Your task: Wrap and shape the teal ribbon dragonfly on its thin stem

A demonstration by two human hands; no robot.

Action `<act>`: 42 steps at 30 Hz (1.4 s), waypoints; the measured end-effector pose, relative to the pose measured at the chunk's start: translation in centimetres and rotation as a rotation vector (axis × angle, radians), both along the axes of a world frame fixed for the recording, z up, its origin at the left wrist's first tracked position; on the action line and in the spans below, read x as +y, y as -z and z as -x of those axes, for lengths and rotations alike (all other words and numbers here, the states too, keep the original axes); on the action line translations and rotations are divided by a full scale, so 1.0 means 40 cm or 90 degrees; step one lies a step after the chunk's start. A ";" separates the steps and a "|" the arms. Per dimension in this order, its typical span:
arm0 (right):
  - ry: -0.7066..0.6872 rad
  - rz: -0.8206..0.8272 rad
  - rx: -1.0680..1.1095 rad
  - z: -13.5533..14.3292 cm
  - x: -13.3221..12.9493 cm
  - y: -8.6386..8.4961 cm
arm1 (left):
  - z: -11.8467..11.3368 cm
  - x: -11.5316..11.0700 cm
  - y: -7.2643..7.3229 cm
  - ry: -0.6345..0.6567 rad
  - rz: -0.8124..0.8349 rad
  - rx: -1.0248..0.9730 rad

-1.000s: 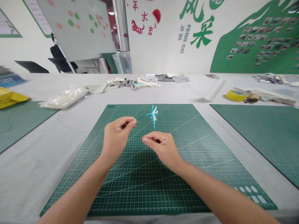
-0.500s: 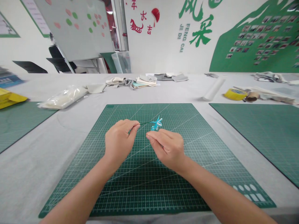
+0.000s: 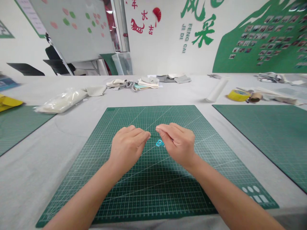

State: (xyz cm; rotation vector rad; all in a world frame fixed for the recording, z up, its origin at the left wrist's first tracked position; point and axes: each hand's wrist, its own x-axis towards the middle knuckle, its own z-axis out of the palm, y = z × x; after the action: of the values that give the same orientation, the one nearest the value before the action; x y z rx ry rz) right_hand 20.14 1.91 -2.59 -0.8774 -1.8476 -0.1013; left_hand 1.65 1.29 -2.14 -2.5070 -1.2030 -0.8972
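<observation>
Over the green cutting mat (image 3: 148, 198), my left hand (image 3: 128, 143) pinches a thin dark green stem (image 3: 154, 136) at its fingertips. The stem runs right, toward a small turquoise looped piece (image 3: 159, 142), which lies just below and between the two hands. My right hand (image 3: 178, 143) is closed in a pinch, its fingertips just above the turquoise piece; what sits between them is too small to make out. Part of the turquoise piece is hidden behind the right fingers.
A plastic-wrapped white bundle (image 3: 63, 100) lies at the left, with folded cloths (image 3: 148, 82) further back. Yellow tape (image 3: 238, 95) and a white roll (image 3: 217, 91) are at the right. Two more green mats (image 3: 268, 134) flank the middle one.
The turquoise piece, which stood above my right fingers, now hangs lower, below the fingertips. My right hand has risen slightly, and my left hand has shifted right and a little down.
</observation>
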 end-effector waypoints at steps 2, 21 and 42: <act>0.003 0.016 0.014 -0.005 0.007 -0.001 | 0.000 -0.002 -0.002 0.017 0.003 0.012; -0.271 0.671 0.284 -0.046 0.105 0.014 | 0.009 0.005 -0.028 0.178 0.194 -0.171; -0.253 0.604 0.312 0.059 -0.011 0.029 | 0.020 0.023 -0.017 -0.114 0.326 -0.538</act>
State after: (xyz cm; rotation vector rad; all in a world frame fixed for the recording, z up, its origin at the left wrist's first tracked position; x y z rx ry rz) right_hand 17.80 1.46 -3.74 -1.0016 -1.5169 1.2139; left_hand 0.85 2.21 -1.46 -2.3261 -2.0802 -1.8985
